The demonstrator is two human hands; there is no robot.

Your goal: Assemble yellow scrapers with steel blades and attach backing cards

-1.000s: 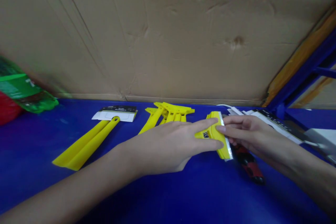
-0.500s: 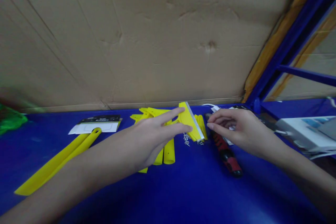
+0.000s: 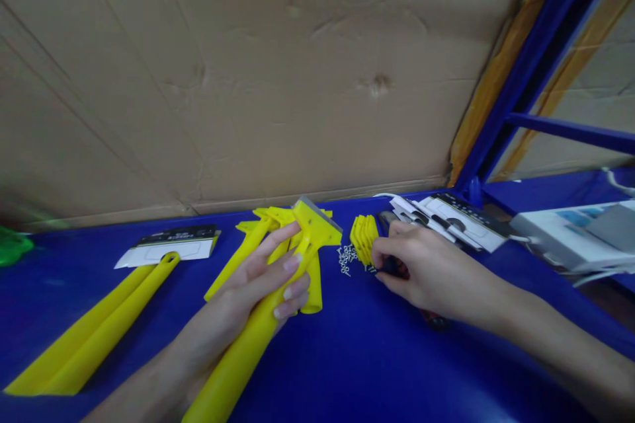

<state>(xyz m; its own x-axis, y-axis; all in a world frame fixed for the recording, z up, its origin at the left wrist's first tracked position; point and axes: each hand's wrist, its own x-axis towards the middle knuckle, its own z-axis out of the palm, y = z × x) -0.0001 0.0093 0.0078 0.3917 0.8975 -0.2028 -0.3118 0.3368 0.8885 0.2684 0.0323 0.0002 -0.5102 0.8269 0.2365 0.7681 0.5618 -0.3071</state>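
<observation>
My left hand (image 3: 248, 291) is wrapped round the handle of a yellow scraper (image 3: 315, 231), whose wide head points up and away. Beneath and behind it lie more yellow scrapers (image 3: 311, 287). My right hand (image 3: 421, 271) is closed at the right edge of a stack of small yellow pieces (image 3: 363, 236); its fingertips are pressed together, and what they hold is too small to make out. Small silver screws (image 3: 344, 258) lie left of that stack. A red and black screwdriver (image 3: 434, 319) lies mostly hidden under my right hand.
Two yellow handled pieces (image 3: 99, 330) with a black and white card (image 3: 171, 243) lie at left. More cards (image 3: 466, 221) and a white box (image 3: 575, 234) are at right. Cardboard (image 3: 297, 79) stands behind the blue table (image 3: 347, 370); a blue frame (image 3: 526, 73) rises at right.
My left hand has picked up a yellow scraper and turned palm up round its handle. My right hand has moved slightly left and down, its fingers now closed beside the small yellow pieces.
</observation>
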